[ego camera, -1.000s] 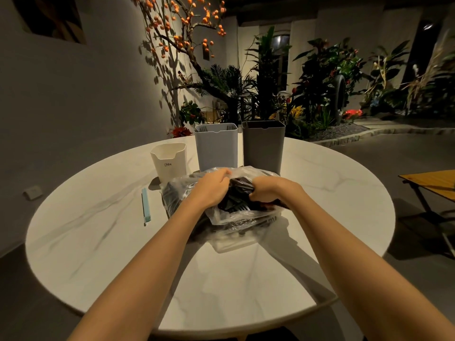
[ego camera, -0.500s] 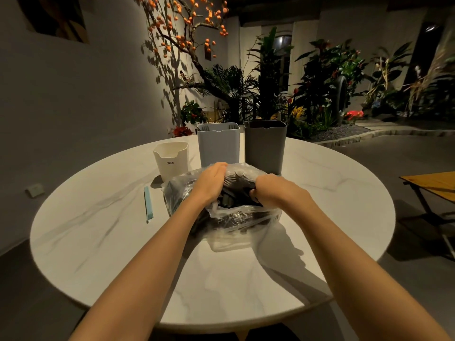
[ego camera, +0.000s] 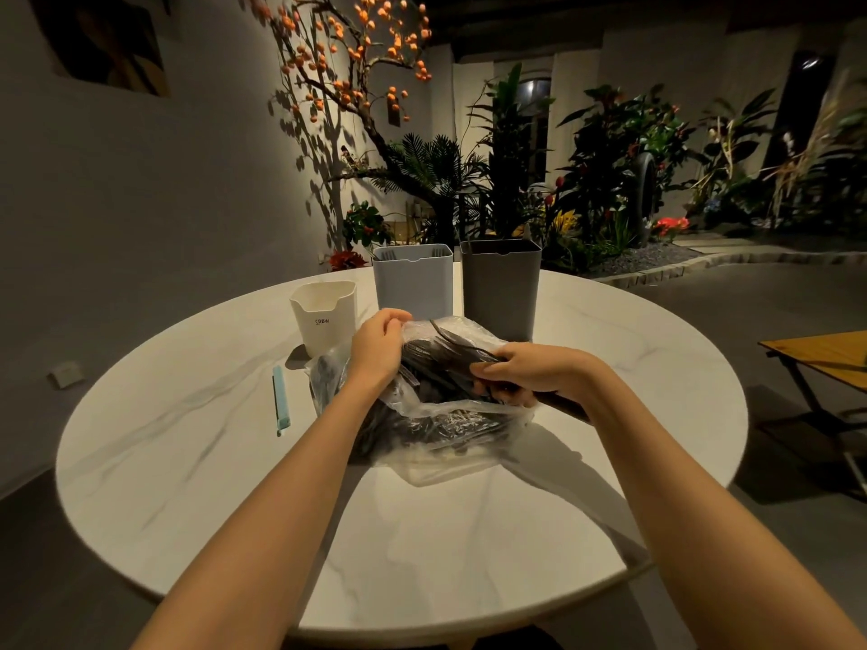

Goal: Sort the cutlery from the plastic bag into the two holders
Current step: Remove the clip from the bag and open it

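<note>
Two bare forearms reach over a round marble table [ego camera: 422, 546]. The right hand [ego camera: 530, 370] is curled around a bundle of dark cutlery [ego camera: 450, 356] at the mouth of a clear plastic bag [ego camera: 422, 415]; the left hand [ego camera: 377, 347] pinches the bag's upper edge open. Beyond stand a light blue holder [ego camera: 413, 283] and a dark grey holder [ego camera: 499, 286], side by side. The step looks like drawing out the first handful; next, lift it clear and choose a holder.

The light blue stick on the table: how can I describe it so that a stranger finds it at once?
On the round marble table, look left of the plastic bag, in front of the cream cup. The light blue stick lies flat and alone there, the only thin, flat-lying thing; its neighbours are upright containers.
</note>
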### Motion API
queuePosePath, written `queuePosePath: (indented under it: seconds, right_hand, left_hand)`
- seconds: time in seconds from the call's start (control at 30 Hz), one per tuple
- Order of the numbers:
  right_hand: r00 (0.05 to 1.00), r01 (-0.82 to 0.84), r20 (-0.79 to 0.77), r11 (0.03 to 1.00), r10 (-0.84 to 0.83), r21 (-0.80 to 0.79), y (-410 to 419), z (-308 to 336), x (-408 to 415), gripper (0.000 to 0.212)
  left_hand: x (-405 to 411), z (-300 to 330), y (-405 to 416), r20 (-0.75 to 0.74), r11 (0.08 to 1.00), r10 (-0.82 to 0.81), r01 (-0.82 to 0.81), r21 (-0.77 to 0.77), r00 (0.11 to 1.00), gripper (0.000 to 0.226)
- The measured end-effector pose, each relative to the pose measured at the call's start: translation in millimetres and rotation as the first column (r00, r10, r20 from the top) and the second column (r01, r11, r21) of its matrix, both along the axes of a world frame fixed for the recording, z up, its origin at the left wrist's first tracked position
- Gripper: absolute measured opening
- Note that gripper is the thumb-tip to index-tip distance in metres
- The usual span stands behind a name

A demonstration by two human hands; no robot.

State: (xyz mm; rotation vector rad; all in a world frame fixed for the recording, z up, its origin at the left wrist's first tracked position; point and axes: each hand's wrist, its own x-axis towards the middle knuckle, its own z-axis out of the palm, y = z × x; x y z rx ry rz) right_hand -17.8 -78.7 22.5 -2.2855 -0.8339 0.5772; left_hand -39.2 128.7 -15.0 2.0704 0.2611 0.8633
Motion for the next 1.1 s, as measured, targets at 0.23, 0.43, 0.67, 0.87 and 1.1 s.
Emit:
queuePosePath:
  seconds: [0.23,0.43,0.67,0.87,1.1]
  right_hand:
    - [0.995,0.009,-0.101,0.999,-0.005,0.043,-4,-8,10,0.033]
    - [0.983,0.009,-0.185,0.999,-0.001,0.043,-9,-8,15,0.038]
    - [0.949,-0.054,-0.302,0.991,0.091,0.126,-15,-10,18,0.039]
    - [0.95,0.045,-0.304,0.939,0.065,0.34,-2,-14,24,0.037]
    - [0.916,0.077,-0.375,0.853,0.144,0.516,20,-16,32,0.037]
  left_hand:
    - [1,-5,4,-0.013,0.995,-0.013,0.012,-0.094,1.0,0.03]
    - [0,-7,6,-0.003,0.997,0.073,-0.073,-0.015,0.997,0.031]
    - [-1,-8,10,-0.142,0.984,-0.174,0.175,-0.005,0.974,0.037]
    - [-1,-9,7,-0.102,0.993,0.003,0.009,0.114,0.995,0.051]
    - [0,15,-19,-0.173,0.976,-0.063,0.097,0.197,0.983,0.046]
